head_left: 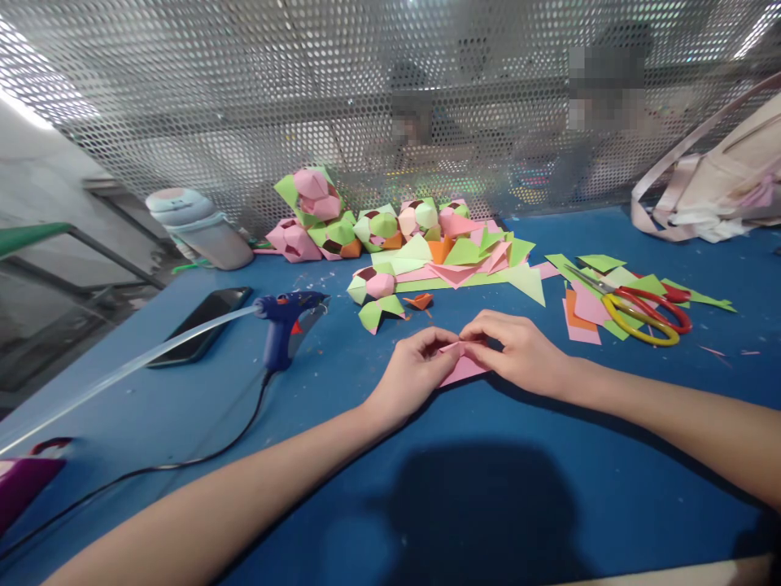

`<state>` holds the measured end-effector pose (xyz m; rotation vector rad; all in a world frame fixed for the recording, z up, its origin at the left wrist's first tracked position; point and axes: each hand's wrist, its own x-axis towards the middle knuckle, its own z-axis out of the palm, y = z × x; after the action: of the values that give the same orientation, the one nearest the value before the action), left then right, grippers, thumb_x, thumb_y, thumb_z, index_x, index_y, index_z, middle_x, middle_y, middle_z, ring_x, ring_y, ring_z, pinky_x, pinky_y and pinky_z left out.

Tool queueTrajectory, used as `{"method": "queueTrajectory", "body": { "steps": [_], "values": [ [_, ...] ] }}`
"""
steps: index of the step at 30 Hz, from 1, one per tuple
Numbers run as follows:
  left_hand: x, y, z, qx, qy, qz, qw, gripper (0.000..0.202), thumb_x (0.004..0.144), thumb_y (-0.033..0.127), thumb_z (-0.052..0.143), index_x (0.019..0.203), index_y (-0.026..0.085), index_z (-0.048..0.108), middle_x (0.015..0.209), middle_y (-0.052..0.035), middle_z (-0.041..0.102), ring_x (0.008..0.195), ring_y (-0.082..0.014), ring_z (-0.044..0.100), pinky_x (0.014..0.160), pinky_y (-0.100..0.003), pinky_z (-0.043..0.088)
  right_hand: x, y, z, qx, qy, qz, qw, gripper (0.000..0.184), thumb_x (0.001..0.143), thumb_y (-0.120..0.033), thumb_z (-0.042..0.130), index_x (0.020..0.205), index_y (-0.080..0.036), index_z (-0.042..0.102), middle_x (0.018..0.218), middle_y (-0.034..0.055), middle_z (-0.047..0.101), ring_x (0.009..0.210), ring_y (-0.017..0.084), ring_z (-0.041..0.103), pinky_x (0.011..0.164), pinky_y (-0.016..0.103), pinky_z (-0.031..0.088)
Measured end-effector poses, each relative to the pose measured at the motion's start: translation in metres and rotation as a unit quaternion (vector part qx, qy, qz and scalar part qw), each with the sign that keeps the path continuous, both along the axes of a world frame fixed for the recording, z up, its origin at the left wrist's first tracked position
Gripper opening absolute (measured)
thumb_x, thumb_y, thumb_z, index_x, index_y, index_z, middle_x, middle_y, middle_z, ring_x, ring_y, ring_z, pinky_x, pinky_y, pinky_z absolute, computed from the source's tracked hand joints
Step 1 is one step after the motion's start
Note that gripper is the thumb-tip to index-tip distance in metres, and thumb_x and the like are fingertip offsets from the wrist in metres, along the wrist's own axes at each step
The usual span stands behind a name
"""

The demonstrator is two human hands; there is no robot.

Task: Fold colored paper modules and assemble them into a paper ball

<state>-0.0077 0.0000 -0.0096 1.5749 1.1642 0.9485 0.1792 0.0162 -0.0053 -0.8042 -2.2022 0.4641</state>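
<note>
A small piece of pink paper (462, 373), partly folded along its upper edge, is pinched between both hands over the blue table. My left hand (415, 368) grips its left side, thumb and fingers closed on it. On the right side, my right hand (516, 352) pinches the same paper, its fingertips almost meeting those of the left. The fingers cover parts of the paper. Just beyond the hands lie a small orange paper piece (420, 302) and a folded green paper piece (381, 312).
Folded paper balls (314, 195) and loose paper pieces (464, 252) line the back near a perforated metal screen (342, 98). Scissors (647, 313) lie on the right, a bag (720, 171) behind. On the left are a blue glue gun (284, 325), phone (201, 325) and tumbler (201, 232).
</note>
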Motion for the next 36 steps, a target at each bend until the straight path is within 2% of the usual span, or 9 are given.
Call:
{"method": "queueTrajectory", "body": {
  "steps": [5, 14, 23, 36],
  "values": [
    [0.0, -0.0011, 0.0043, -0.008, -0.007, -0.002, 1.0, 0.021, 0.083, 0.033, 0.058, 0.088, 0.016, 0.069, 0.087, -0.0032, 0.068, 0.081, -0.0159, 0.058, 0.074, -0.025, 0.044, 0.0004, 0.0021, 0.0029, -0.027, 0.01, -0.004, 1.0, 0.008, 0.086, -0.011, 0.057, 0.087, -0.017, 0.063, 0.082, 0.0019, 0.063, 0.075, 0.012, 0.057, 0.069, 0.024, 0.044],
    [-0.0011, -0.0004, 0.0061, 0.037, 0.033, -0.032, 0.998, 0.025, 0.088, 0.028, 0.051, 0.097, 0.018, 0.072, 0.095, -0.0041, 0.069, 0.091, -0.0178, 0.06, 0.084, -0.026, 0.043, 0.0007, 0.0016, 0.007, -0.041, 0.002, -0.007, 0.999, 0.008, 0.083, -0.01, 0.059, 0.08, -0.017, 0.062, 0.078, 0.0005, 0.063, 0.07, 0.011, 0.056, 0.064, 0.022, 0.042],
    [-0.0005, -0.0021, 0.0036, 0.124, 0.079, -0.038, 0.988, 0.024, 0.089, 0.027, 0.05, 0.094, 0.02, 0.072, 0.093, -0.0043, 0.07, 0.087, -0.0169, 0.061, 0.08, -0.025, 0.045, 0.0019, 0.0022, 0.004, -0.031, -0.006, -0.011, 0.999, 0.009, 0.082, -0.008, 0.059, 0.082, -0.017, 0.061, 0.078, -0.0004, 0.061, 0.07, 0.011, 0.055, 0.065, 0.023, 0.042],
    [-0.0005, -0.0034, 0.004, 0.149, 0.091, -0.05, 0.983, 0.023, 0.09, 0.024, 0.049, 0.092, 0.02, 0.072, 0.093, -0.0051, 0.069, 0.084, -0.0164, 0.061, 0.078, -0.025, 0.046, 0.0013, 0.002, 0.0019, -0.004, -0.009, -0.007, 1.0, 0.009, 0.084, -0.009, 0.055, 0.081, -0.018, 0.058, 0.077, 0.0003, 0.058, 0.068, 0.012, 0.052, 0.063, 0.024, 0.041]
  ]
}}
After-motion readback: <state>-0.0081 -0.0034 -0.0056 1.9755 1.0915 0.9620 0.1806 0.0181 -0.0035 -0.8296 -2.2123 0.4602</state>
